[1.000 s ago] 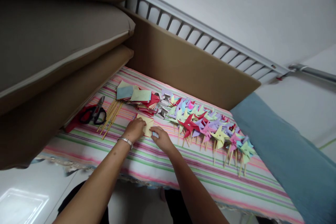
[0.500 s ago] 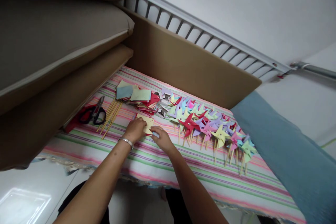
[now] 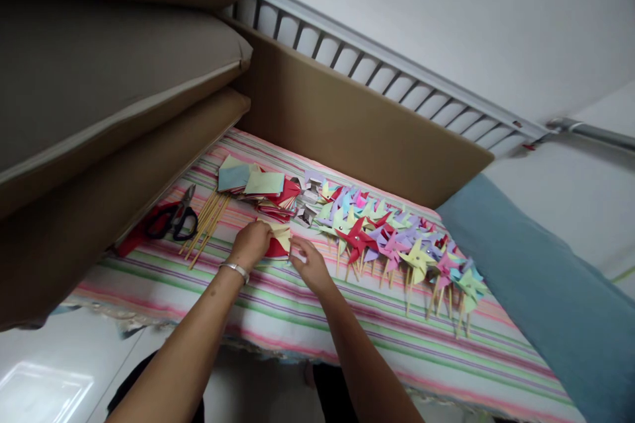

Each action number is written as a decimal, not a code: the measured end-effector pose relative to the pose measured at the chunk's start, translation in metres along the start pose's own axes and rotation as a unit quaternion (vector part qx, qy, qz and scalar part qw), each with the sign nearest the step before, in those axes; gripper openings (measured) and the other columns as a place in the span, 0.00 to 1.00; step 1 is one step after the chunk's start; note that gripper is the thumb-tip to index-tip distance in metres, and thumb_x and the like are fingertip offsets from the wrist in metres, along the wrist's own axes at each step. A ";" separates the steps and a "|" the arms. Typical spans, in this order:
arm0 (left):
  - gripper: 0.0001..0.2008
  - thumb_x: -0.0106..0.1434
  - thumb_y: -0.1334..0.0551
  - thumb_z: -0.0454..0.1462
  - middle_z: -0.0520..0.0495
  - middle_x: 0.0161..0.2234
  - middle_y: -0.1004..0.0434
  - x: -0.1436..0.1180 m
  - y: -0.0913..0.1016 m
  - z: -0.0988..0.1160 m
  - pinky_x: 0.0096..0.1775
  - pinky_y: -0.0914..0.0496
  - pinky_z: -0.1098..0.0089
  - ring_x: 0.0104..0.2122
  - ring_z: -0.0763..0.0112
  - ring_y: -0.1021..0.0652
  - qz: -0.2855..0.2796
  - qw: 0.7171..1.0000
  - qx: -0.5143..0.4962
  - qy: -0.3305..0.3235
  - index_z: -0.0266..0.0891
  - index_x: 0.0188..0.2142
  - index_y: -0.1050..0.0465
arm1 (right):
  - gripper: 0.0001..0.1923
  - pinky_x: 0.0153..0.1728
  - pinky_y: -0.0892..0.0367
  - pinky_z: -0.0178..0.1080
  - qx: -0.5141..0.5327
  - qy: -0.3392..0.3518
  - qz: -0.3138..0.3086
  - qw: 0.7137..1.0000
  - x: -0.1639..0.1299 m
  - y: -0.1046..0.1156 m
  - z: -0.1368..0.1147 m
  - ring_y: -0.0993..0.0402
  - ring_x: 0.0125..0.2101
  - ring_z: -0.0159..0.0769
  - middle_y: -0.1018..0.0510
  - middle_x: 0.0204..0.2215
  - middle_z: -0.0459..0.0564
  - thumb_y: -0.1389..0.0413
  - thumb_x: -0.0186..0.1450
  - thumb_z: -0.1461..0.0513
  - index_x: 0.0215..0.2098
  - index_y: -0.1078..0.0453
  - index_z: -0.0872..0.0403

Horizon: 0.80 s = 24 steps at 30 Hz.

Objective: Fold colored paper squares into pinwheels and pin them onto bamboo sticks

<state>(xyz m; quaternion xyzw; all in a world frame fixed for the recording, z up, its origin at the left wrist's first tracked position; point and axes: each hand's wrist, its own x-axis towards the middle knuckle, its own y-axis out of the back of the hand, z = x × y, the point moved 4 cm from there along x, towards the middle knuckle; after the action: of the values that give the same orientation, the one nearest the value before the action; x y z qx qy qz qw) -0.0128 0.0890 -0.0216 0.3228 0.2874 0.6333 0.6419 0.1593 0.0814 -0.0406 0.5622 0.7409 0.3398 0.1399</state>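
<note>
Red-handled scissors point(image 3: 163, 220) lie at the far left of the striped cloth point(image 3: 347, 324), beside a loose bundle of wooden sticks point(image 3: 206, 225); neither is touched. Next along, a stack of coloured paper squares point(image 3: 258, 185) sits just behind the hands.

Left hand point(image 3: 252, 244), a bangle at the wrist, is curled with fingers closed on the near-left part of a paper piece point(image 3: 280, 241), yellow above and red beneath, which is raised slightly off the cloth directly in front of the stack. Right hand point(image 3: 310, 264) is partly open, fingertips pinching the right edge of the same piece.

Judgement on the step: the paper is being folded or turned. It should go best if the left hand pins its side firmly while the right brings the edge across squarely, so that corners meet before any crease is pressed.

Further right, a long row of finished pinwheels point(image 3: 391, 238) on sticks lies undisturbed.

Compared with a second ago, the paper lay flat and showed only yellow; the red underside is now exposed and both hands have lifted a little.
</note>
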 end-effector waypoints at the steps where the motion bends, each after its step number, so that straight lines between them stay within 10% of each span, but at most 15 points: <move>1: 0.13 0.59 0.47 0.35 0.40 0.34 0.21 0.000 0.004 0.001 0.39 0.34 0.69 0.36 0.64 0.23 0.012 1.000 -0.009 0.004 0.38 0.34 0.23 | 0.21 0.49 0.34 0.45 0.009 -0.003 0.021 1.000 0.000 0.004 -0.002 0.35 0.52 0.40 0.30 0.51 0.53 0.48 0.56 0.66 0.49 0.32 0.50; 7: 0.15 0.60 0.47 0.38 0.45 0.35 0.20 0.003 0.030 0.008 0.36 0.33 0.71 0.35 0.65 0.24 0.120 0.976 -0.181 0.017 0.37 0.40 0.24 | 0.18 0.45 0.31 0.45 0.119 -0.009 0.141 0.983 0.000 0.024 -0.016 0.30 0.48 0.42 0.30 0.50 0.57 0.48 0.59 0.62 0.48 0.32 0.53; 15: 0.17 0.48 0.35 0.41 0.48 0.26 0.21 0.007 0.019 0.022 0.33 0.31 0.67 0.26 0.67 0.23 0.043 0.777 -0.620 0.103 0.35 0.37 0.24 | 0.23 0.40 0.29 0.44 0.274 -0.051 0.154 0.948 0.016 0.032 -0.021 0.26 0.39 0.39 0.23 0.36 0.54 0.45 0.57 0.61 0.51 0.35 0.55; 24: 0.18 0.47 0.34 0.38 0.47 0.32 0.20 0.016 -0.009 0.049 0.35 0.32 0.70 0.30 0.69 0.23 -0.032 0.782 -0.614 0.102 0.36 0.39 0.28 | 0.19 0.31 0.31 0.35 0.302 -0.053 0.178 0.935 0.004 0.092 -0.028 0.27 0.28 0.32 0.25 0.23 0.44 0.44 0.57 0.62 0.48 0.32 0.54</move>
<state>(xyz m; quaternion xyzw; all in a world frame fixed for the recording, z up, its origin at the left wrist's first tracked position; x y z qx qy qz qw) 0.0315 0.1024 0.0023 -0.2150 -0.0881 0.6841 0.6914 0.2090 0.0882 0.0414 0.7179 0.6879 0.0888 -0.0599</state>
